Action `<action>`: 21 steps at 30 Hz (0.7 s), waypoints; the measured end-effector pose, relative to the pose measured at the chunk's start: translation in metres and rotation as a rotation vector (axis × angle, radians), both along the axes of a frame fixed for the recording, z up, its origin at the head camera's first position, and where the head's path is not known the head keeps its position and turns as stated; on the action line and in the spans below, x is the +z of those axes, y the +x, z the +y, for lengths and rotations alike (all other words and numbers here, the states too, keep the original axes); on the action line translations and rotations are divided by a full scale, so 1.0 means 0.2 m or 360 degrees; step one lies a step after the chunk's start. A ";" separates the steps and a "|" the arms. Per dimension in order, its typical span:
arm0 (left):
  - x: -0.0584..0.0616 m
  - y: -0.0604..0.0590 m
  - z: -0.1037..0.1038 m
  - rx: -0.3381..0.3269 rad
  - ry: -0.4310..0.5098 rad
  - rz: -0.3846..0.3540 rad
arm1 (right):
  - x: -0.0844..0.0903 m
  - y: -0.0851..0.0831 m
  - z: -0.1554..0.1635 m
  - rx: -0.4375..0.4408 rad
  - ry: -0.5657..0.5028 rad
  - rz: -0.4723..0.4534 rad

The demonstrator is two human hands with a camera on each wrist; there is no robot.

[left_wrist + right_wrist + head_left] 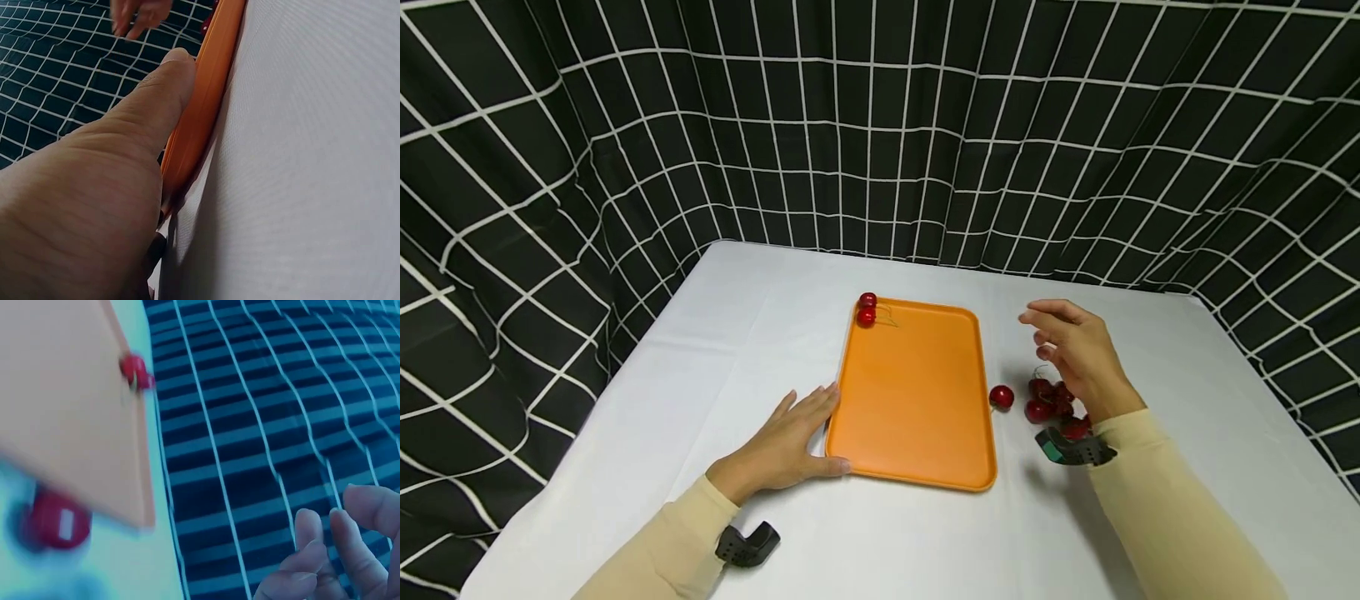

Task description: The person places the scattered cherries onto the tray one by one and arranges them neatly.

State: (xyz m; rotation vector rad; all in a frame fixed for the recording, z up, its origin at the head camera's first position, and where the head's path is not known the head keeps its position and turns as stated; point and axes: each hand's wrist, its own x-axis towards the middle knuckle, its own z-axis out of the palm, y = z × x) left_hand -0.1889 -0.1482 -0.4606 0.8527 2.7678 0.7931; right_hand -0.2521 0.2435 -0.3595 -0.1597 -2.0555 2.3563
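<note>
An orange tray (917,400) lies flat on the table. My left hand (782,446) rests against its near left corner, fingers along the left side and thumb at the near edge. The left wrist view shows that thumb (147,106) against the tray's rim (203,106). Two red cherries (866,317) with stems sit in the tray's far left corner. My right hand (1078,350) hovers right of the tray with loosely bent fingers, holding nothing. Near it are a single cherry (1002,397) beside the tray's right edge and a cluster of cherries (1040,411), partly hidden by the hand and wrist.
A white cloth (760,325) covers the table. Black curtains with a white grid (910,125) hang behind the table and at both sides. Each wrist wears a black band, such as the one on the right sleeve (1086,450).
</note>
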 end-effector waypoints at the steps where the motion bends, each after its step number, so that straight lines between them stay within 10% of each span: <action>1: 0.00 0.00 0.00 -0.0002 0.0009 -0.0001 | 0.00 0.03 0.06 -0.0002 -0.0047 -0.0006; 15: 0.00 0.01 0.01 -0.0001 0.0074 -0.0024 | -0.15 0.39 0.55 -0.0114 -0.0030 -0.0148; 21: 0.00 0.01 0.01 -0.0007 0.0071 -0.0016 | -0.26 0.47 0.63 -0.0060 0.0244 -0.0275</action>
